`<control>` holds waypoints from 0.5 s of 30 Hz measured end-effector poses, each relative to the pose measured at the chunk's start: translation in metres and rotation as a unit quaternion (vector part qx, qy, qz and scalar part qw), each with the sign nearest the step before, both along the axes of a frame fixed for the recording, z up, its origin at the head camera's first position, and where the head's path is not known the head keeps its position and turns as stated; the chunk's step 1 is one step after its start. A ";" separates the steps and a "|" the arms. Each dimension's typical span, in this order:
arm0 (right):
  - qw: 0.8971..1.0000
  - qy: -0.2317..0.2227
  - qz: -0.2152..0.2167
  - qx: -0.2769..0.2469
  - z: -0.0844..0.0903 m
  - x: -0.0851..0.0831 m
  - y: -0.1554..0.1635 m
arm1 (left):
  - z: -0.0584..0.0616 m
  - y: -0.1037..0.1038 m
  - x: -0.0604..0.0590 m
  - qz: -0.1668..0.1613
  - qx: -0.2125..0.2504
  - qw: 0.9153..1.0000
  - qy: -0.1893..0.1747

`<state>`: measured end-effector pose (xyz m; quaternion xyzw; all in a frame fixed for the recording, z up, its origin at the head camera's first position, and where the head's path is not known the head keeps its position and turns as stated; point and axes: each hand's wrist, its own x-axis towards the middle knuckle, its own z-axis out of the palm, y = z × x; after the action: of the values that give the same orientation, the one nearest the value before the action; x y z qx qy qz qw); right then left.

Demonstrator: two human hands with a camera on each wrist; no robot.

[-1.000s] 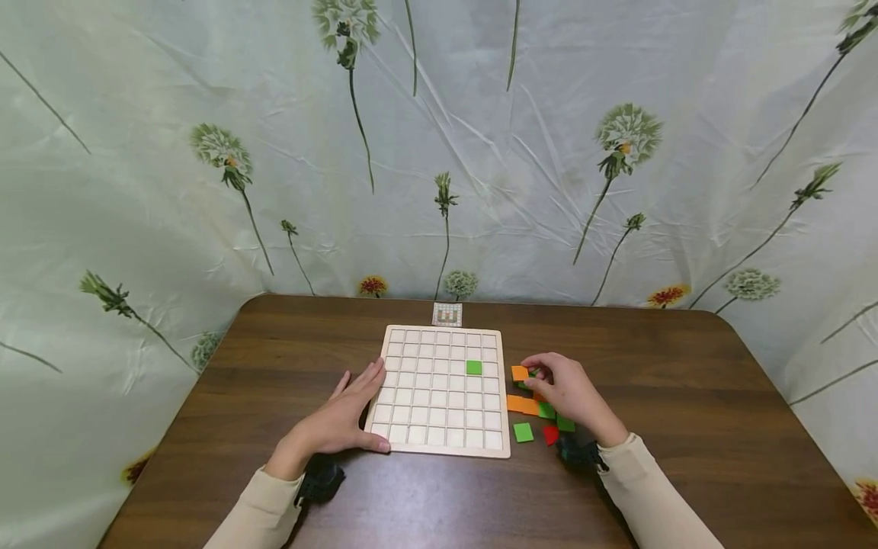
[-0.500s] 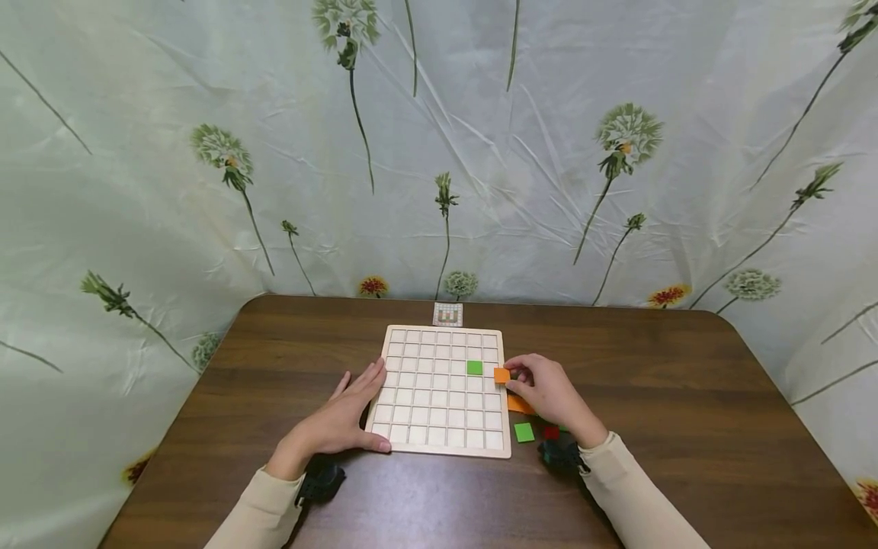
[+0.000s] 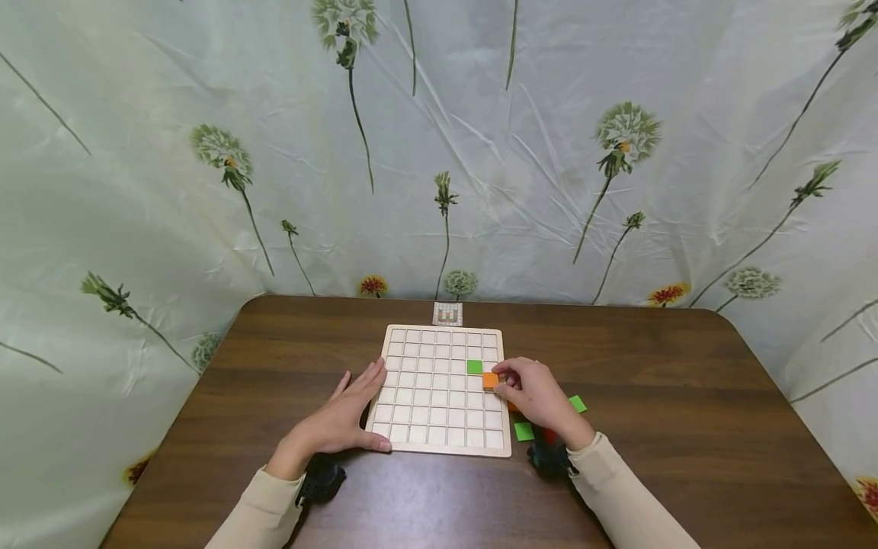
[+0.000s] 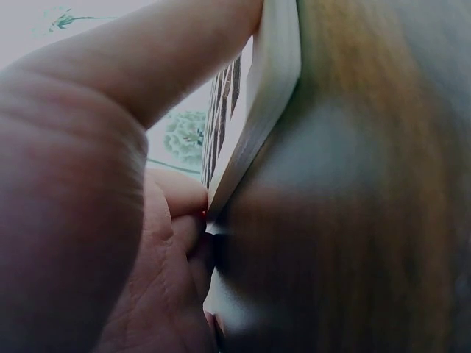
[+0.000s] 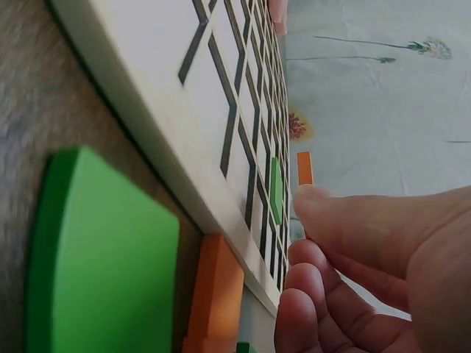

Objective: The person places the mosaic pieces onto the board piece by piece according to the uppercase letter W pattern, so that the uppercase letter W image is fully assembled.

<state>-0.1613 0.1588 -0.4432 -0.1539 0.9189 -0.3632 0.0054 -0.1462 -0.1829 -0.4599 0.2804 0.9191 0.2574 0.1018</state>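
The right hand (image 3: 538,390) pinches a thin, square orange tile (image 3: 490,380) between thumb and fingertip, the other fingers curled behind. The tile is held over the right-hand column of a square, pale wooden board (image 3: 421,396) marked out in a grid of cells; the right wrist view shows a gap between it and the board's face. The left hand (image 3: 343,415) is spread, holding no tile: its fingers reach along the board's left edge and its thumb rests at the near left corner.

On the board, a square green tile (image 3: 475,367) lies in the third row from the far edge, second column from the right, just beside the held one. Off the board's right edge, a second green tile (image 3: 524,431) lies near the near corner, with part of a red tile (image 3: 550,435) by the right wrist and a third green tile (image 3: 577,404) past the forearm. Another orange piece (image 5: 217,287) lies next to the board's edge, partly hidden by the hand in the head view.

Beyond the far edge sits a small printed card (image 3: 448,314) on the brown wood-grain table (image 3: 617,351), backed by a pale cloth (image 3: 480,137) printed with dandelions.
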 end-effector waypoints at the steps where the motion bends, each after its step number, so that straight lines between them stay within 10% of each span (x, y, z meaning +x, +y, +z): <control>1: 1.000 -0.001 0.003 -0.001 0.000 0.000 -0.001 | 0.000 0.000 0.000 0.000 -0.004 1.000 0.000; 15: 1.000 -0.005 0.026 0.008 -0.002 -0.003 -0.013 | 0.002 0.000 0.001 -0.003 0.001 1.000 0.000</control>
<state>-0.1639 0.1462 -0.4457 -0.1758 0.9173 -0.3568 0.0208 -0.1452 -0.1827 -0.4581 0.2828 0.9182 0.2581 0.1020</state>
